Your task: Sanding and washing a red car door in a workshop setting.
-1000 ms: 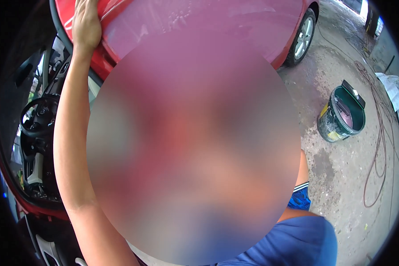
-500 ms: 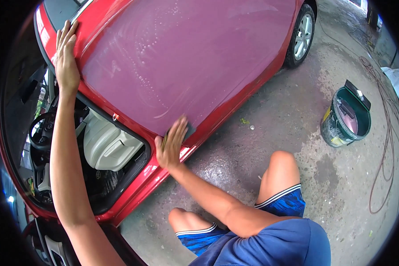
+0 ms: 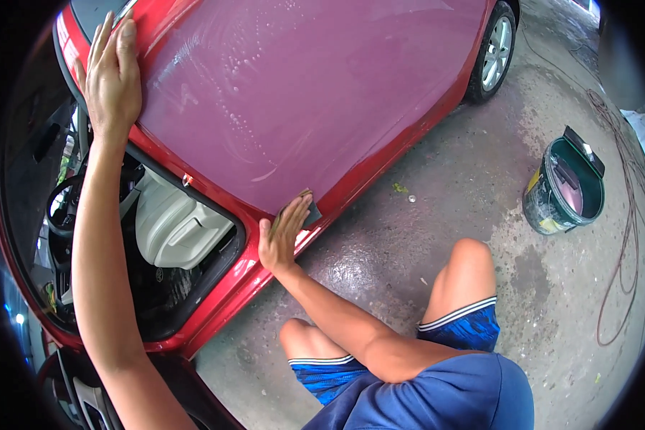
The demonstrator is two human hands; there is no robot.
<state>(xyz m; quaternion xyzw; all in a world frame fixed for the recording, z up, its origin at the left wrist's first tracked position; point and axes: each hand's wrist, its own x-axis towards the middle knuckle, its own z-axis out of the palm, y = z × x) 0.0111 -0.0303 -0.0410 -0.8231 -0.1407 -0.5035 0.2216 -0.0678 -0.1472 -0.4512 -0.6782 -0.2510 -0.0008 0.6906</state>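
A red car's rear side panel [image 3: 322,100] carries a broad patch of dull purplish-pink, with wet droplets and pale streaks on it. My right hand [image 3: 282,236] lies over a dark sheet of sandpaper [image 3: 314,214], pressing it to the lower panel close to the door opening. Only the sheet's edges show past the fingers. Higher up, my left hand [image 3: 113,89] rests on the red body by the roof edge, its fingers stretched out and holding nothing.
Inside the open doorway are a pale seat [image 3: 175,229] and a steering wheel [image 3: 61,204]. A dark green bucket [image 3: 545,211] holding liquid stands on the wet concrete floor [image 3: 380,272]. Beyond it lies a thin hose [image 3: 632,229]. The rear wheel [image 3: 496,54] is at the upper right.
My right hand has shifted slightly right and down with the sandpaper, whose dark corner shows more now. The left hand has moved slightly up along the car body.
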